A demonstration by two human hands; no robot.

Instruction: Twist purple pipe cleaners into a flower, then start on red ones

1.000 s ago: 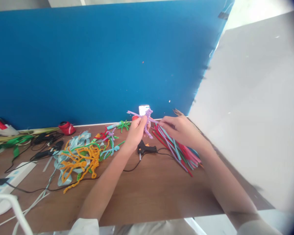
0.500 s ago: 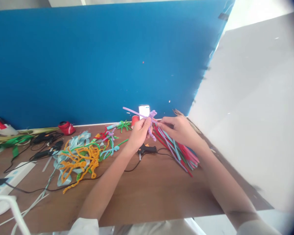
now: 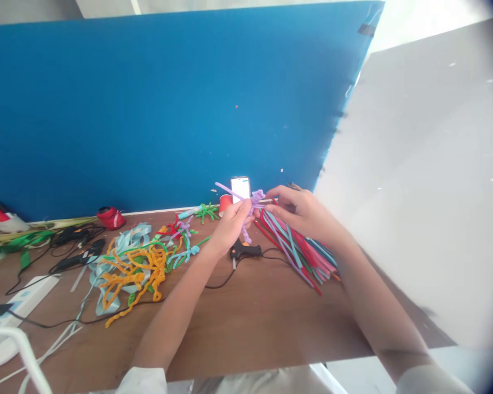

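a brown table point(image 3: 267, 328) bears a glue gun point(image 3: 247, 250) (black); a power strip point(image 3: 23, 302).

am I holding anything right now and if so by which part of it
Yes: your left hand pinches the purple piece near its middle. Your right hand is at its side strands; whether it grips them can't be told.

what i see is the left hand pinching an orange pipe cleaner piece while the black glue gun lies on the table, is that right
Not quite: the head view shows that the pipe cleaner piece in the left hand is light purple, not orange. The black glue gun does lie on the table.
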